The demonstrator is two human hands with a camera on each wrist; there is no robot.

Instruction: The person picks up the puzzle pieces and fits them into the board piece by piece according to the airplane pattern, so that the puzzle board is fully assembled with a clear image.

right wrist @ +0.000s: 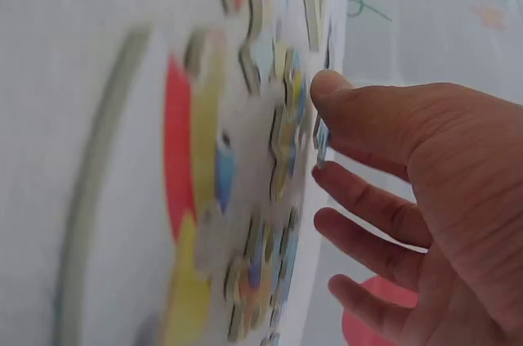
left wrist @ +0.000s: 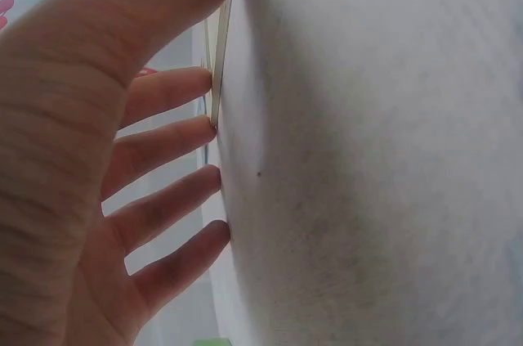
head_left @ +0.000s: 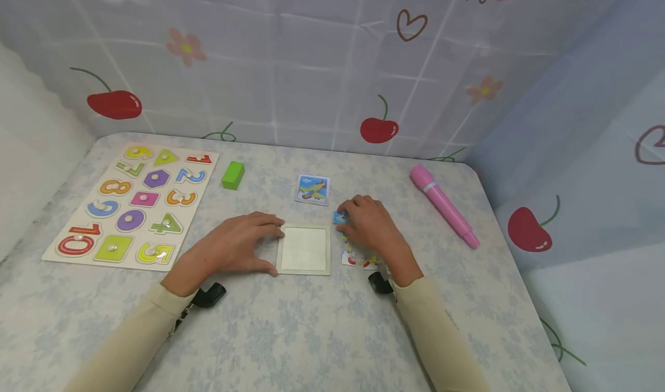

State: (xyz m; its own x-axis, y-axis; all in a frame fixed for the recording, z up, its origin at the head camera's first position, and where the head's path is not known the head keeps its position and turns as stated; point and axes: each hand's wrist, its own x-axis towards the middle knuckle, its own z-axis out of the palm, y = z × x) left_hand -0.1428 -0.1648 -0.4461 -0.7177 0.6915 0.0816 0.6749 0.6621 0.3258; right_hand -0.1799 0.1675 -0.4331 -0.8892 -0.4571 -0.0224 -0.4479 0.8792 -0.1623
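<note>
My left hand (head_left: 236,245) rests on the table, its fingers and thumb spread against the left side of a square, pale puzzle frame (head_left: 329,252). In the left wrist view the fingers (left wrist: 172,135) look nearly straight, with some tips touching the frame's edge. Just right of the frame, my right hand (head_left: 371,224) pinches a small blue jigsaw piece (head_left: 340,218) between thumb and forefinger. Beneath and beside that hand lie several loose jigsaw pieces (head_left: 349,258), partly hidden by it; the right wrist view shows more of them, blurred.
Behind the frame lies a square airplane picture (head_left: 313,189). A green block (head_left: 233,175) and a number-and-shape board (head_left: 140,201) are on the left. At the right lies a pink marker-like stick (head_left: 447,207). A patterned curtain (head_left: 312,80) hangs along the table's back.
</note>
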